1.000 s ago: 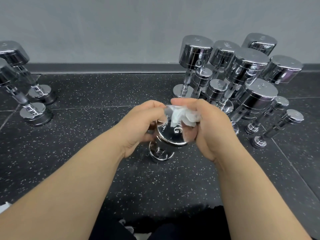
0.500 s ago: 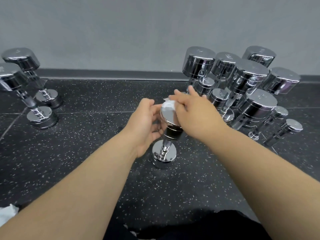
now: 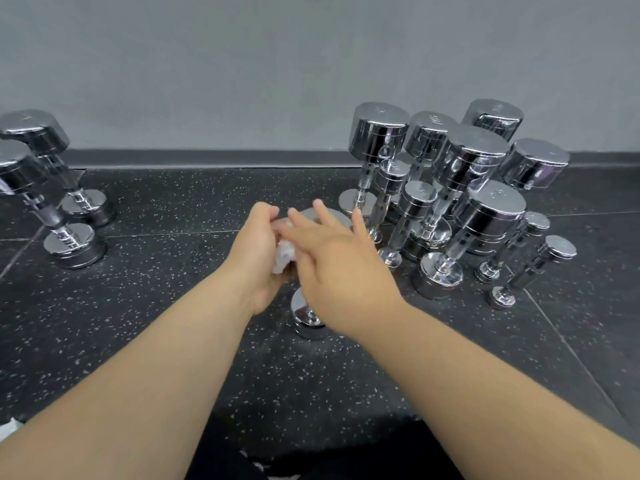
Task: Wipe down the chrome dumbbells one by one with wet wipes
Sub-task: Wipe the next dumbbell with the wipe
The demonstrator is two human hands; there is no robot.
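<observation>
The dumbbell (image 3: 309,315) stands upright on the floor (image 3: 156,306) at frame centre. The unwiped cluster (image 3: 450,188) waits at 2 o'clock, and two more (image 3: 52,188) stand at 9 o'clock.

A second ago the right hand (image 3: 341,271) rubbed the wet wipe (image 3: 284,259) over the top face. The wipe has since dropped to the 9 o'clock side of the upper head. There the left hand (image 3: 258,252), fingers curled, seems to clamp it. The right fingers (image 3: 320,211) now lie straight and spread across the top, gripping nothing.

The top face looks finished and the rim is likely being wiped, with the handle and lower head still to do.
</observation>
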